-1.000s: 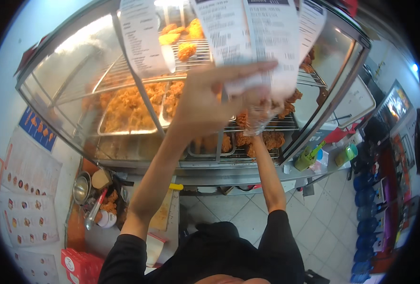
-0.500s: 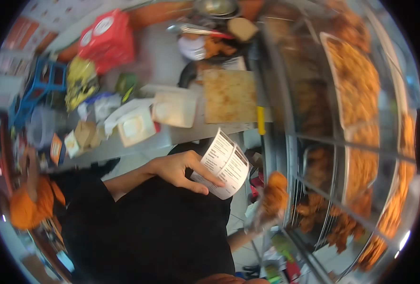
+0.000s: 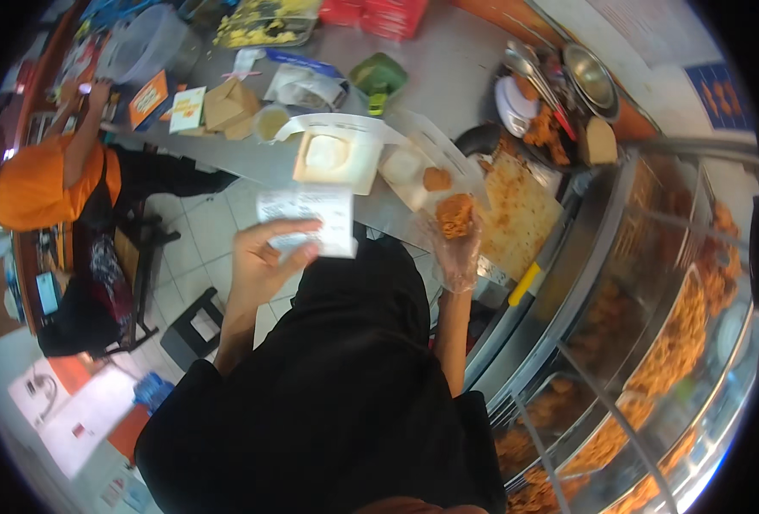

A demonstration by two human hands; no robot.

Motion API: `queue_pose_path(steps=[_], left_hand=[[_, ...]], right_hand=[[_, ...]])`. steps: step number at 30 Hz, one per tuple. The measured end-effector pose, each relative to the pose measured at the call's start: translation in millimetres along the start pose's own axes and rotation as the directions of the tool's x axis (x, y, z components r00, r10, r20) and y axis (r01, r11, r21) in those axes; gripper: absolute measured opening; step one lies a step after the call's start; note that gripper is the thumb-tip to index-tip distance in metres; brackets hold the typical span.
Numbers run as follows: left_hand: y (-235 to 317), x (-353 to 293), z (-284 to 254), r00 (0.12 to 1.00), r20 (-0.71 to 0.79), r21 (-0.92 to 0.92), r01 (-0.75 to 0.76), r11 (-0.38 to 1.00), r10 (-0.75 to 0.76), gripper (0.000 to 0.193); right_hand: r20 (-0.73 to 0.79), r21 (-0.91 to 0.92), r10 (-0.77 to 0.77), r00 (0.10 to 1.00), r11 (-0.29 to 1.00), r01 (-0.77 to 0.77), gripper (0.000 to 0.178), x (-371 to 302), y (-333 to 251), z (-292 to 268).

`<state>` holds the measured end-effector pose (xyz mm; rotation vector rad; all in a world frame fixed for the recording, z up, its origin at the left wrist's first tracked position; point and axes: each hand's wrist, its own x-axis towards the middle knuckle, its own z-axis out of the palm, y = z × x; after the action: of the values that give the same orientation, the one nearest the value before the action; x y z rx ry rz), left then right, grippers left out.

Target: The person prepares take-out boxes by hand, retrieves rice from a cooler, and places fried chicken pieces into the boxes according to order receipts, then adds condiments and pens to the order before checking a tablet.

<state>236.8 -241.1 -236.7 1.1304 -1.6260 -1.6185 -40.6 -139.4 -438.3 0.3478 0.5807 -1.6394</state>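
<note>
A printed paper receipt (image 3: 338,224) is pinched between the thumb and fingers of my left hand (image 3: 258,257), held in front of an open takeaway box (image 3: 354,177) with a mound of white rice (image 3: 326,152). My right hand (image 3: 458,261), in a clear plastic glove, is closed around a piece of fried chicken (image 3: 455,214). It is at the near side of a second open takeaway box (image 3: 413,195). Inside that box are more rice (image 3: 402,164) and a small orange-brown piece of food (image 3: 437,178).
Right of the boxes lies a stained cutting board (image 3: 520,206), with a yellow handle (image 3: 526,283) near it. A glass display cabinet (image 3: 568,351) of fried food fills the right side. Tongs (image 3: 529,68) and a metal bowl (image 3: 589,73) stand behind. Someone in orange (image 3: 50,184) is at left.
My right hand has brought the fried chicken from beside the display cabinet to the takeaway boxes. My left hand still holds the receipt. The view has turned toward the counter.
</note>
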Motion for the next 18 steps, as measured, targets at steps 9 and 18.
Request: queue_pose_path(steps=[9,18], left_hand=[[-1.1,13.8,-36.4,0.879,-0.468,-0.014,-0.112,0.994,0.092,0.045],[24.6,60.4,-95.2,0.941,-0.218,-0.247,-0.308,0.919,0.257,0.076]], right_hand=[[-0.105,-0.64,-0.015,0.994,0.767,-0.056,0.046,13.1,42.0,49.0],[0.461,-0.855,-0.307,0.833,-0.404,0.325,0.049,101.3,139.8,97.0]])
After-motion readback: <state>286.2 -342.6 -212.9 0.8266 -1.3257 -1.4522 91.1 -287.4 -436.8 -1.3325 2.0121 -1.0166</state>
